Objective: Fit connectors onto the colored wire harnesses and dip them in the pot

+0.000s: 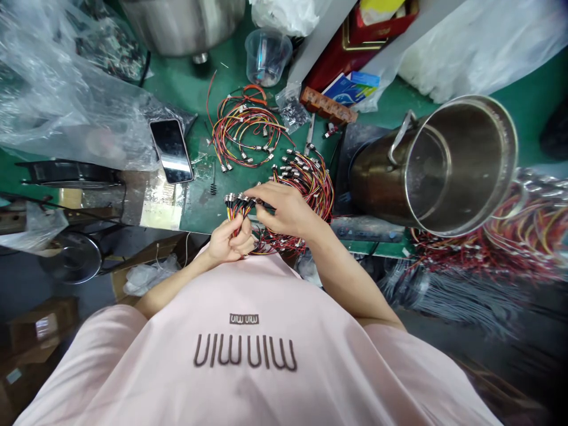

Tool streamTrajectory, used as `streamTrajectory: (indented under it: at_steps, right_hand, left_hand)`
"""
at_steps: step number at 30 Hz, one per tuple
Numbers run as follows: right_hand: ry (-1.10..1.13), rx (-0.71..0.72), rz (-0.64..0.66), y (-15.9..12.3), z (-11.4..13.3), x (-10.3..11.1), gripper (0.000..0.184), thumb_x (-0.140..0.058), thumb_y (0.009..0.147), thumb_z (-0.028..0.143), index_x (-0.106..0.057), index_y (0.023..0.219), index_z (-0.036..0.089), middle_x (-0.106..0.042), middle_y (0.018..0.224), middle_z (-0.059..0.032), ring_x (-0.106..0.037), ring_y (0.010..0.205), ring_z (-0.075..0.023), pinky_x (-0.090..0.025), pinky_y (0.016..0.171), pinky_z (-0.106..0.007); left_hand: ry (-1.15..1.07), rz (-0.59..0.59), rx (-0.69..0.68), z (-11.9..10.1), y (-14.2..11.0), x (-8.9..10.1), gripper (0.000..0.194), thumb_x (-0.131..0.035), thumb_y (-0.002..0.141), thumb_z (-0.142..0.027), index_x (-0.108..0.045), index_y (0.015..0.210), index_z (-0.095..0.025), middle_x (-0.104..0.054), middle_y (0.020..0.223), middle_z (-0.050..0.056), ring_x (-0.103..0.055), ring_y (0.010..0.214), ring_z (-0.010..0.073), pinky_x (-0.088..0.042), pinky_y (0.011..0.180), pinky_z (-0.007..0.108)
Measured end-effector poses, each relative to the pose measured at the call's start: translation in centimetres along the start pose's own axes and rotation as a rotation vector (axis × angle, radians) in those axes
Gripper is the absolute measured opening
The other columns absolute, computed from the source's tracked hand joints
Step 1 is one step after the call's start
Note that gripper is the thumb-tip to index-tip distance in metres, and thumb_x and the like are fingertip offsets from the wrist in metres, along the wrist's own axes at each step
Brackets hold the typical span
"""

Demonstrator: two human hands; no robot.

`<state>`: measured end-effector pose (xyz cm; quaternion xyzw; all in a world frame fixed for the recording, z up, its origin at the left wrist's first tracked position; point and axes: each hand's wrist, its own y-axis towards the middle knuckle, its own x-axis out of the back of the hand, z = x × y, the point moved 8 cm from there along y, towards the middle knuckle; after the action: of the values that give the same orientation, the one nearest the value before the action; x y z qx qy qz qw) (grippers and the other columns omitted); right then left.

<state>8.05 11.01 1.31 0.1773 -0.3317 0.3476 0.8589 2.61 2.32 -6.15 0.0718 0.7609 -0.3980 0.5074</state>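
Note:
My left hand (233, 238) is closed around a bundle of wire harnesses (239, 207), red, black and yellow wires with silvery connectors at their upper ends. Over those connectors lies my right hand (284, 207), its fingers bent and pinching at the top of the bundle; what sits between the fingertips is too small to make out. Just beyond and to the right spreads a larger heap of wire harnesses (317, 180), partly covered by my right hand. Further back, a loose coil of the same wires (248, 133) rests on the green table (202, 207).
A phone (172, 151) lies at left beside plastic bags (89, 89). On the right a metal pot (386, 171) is tipped on its side. A clear plastic cup (267, 58) and a steel bowl (186, 26) stand at the back. More wires (497, 236) hang at far right.

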Motion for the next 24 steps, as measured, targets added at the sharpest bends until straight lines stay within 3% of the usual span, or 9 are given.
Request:
streamTrajectory:
  at_steps: [9,13,18,24]
  right_hand:
    - [0.072,-0.007,0.056,-0.2,-0.5,1.0,0.046,-0.052,0.079,0.02,-0.059,0.125,0.018,-0.066,0.122,-0.0081,-0.063,0.111,-0.0235,-0.05,0.097,-0.042]
    - [0.132,-0.028,0.068,-0.1,-0.3,1.0,0.046,-0.053,0.079,0.021,-0.06,0.125,0.021,-0.065,0.124,-0.0062,-0.062,0.113,-0.0236,-0.049,0.099,-0.043]
    - [0.422,-0.093,0.06,0.0,-0.8,0.6,0.04,-0.053,0.089,0.032,-0.057,0.129,0.024,-0.062,0.129,-0.0064,-0.061,0.114,-0.0206,-0.051,0.097,-0.039]
    - [0.729,-0.248,0.109,0.6,-2.2,-1.8,0.043,-0.037,0.098,0.047,-0.056,0.129,0.023,-0.065,0.122,-0.0065,-0.059,0.118,-0.0177,-0.046,0.103,-0.04]
  left_hand:
    - [0.257,0.107,-0.242,-1.1,0.3,-0.5,0.037,-0.06,0.085,-0.045,-0.06,0.065,-0.014,-0.023,0.036,-0.009,-0.017,0.032,0.0042,-0.017,0.037,0.018]
    - [0.359,0.066,-0.261,-0.9,0.4,0.0,0.041,-0.064,0.079,-0.054,-0.064,0.071,-0.013,-0.026,0.036,-0.009,-0.019,0.033,0.0044,-0.017,0.039,0.02]
    - [0.417,0.082,-0.267,-0.6,0.2,0.4,0.042,-0.06,0.083,-0.053,-0.065,0.075,-0.012,-0.026,0.038,-0.009,-0.019,0.035,0.0043,-0.016,0.041,0.022]
    - [0.43,0.146,-0.244,0.0,0.3,0.5,0.039,-0.055,0.087,-0.05,-0.064,0.083,-0.012,-0.028,0.04,-0.009,-0.019,0.036,0.0053,-0.015,0.041,0.022]
